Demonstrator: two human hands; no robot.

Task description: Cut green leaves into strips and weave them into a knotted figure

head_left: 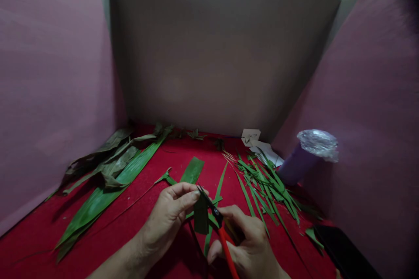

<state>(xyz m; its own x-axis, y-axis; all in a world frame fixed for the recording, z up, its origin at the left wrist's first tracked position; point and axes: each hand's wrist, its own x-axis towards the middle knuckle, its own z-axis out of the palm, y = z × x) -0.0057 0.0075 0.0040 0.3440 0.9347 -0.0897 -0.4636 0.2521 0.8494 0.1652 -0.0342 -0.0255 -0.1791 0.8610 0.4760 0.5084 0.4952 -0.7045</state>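
Thumb and fingertips of a worker's left hand (166, 213) pinch a cut leaf piece (200, 218) above the red cloth (176, 154), toward its near edge, as the right hand (250, 237) grips red-handled scissors (226, 248), blades against the leaf.
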